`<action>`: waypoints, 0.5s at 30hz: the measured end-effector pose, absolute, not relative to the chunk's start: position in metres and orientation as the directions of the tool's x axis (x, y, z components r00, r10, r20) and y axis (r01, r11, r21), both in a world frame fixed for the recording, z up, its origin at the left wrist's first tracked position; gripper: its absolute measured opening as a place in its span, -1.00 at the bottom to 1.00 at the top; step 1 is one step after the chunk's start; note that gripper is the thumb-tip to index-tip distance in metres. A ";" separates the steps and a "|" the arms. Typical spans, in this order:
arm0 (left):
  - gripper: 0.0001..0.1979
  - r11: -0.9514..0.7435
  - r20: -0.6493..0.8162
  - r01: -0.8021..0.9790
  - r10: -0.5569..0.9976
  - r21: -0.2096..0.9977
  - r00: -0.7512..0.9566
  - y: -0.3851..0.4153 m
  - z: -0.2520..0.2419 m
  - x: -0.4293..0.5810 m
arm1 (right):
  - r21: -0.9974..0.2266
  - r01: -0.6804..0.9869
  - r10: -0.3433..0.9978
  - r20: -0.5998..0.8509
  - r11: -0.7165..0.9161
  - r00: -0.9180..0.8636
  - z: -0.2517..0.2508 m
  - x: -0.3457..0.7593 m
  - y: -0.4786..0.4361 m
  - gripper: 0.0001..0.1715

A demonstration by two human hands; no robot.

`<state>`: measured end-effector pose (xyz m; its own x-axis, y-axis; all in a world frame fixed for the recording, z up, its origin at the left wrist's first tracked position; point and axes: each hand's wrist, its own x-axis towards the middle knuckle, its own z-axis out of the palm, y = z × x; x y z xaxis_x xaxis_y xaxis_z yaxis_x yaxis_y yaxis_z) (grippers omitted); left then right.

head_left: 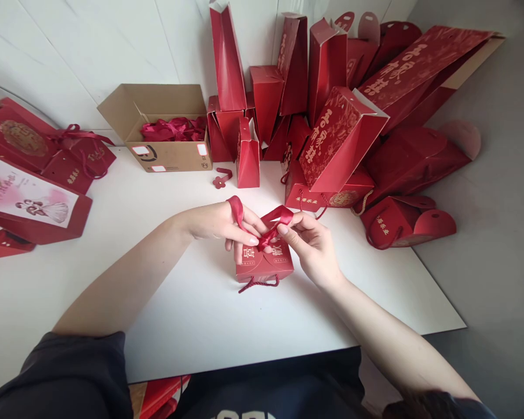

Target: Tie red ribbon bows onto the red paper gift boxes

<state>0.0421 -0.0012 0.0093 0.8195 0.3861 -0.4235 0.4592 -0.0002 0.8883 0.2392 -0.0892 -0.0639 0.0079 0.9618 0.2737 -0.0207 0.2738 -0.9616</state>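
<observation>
A small red gift box (pixel 262 269) with pale lettering stands on the white table (pixel 192 326), a twisted cord handle (pixel 259 283) hanging at its near side. Above its top, a red satin ribbon (pixel 271 235) is looped between both hands. My left hand (pixel 227 224) reaches in from the left, fingers pinching the ribbon, with one loop of it draped over the thumb side. On the right, my right hand (pixel 312 244) grips another loop between thumb and fingertips. The fingers and ribbon hide part of the box lid.
An open cardboard box (pixel 174 157) full of red ribbons stands at the back. Red gift boxes (pixel 340 139) are piled at the back right, some leaning. More decorated red boxes (pixel 26 145) crowd the left. A flower-shaped red piece (pixel 220 180) lies near the back.
</observation>
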 end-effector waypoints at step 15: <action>-0.58 0.120 -0.481 0.481 0.437 0.868 0.760 -0.003 0.004 0.047 | -0.732 0.423 0.834 0.537 0.534 -0.125 -0.034 0.253 -0.094 -0.89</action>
<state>0.0469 -0.0032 0.0040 0.7597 0.4374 -0.4812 0.4811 0.1197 0.8684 0.2532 -0.0941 -0.0342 -0.1248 0.8343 0.5370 0.4230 0.5343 -0.7318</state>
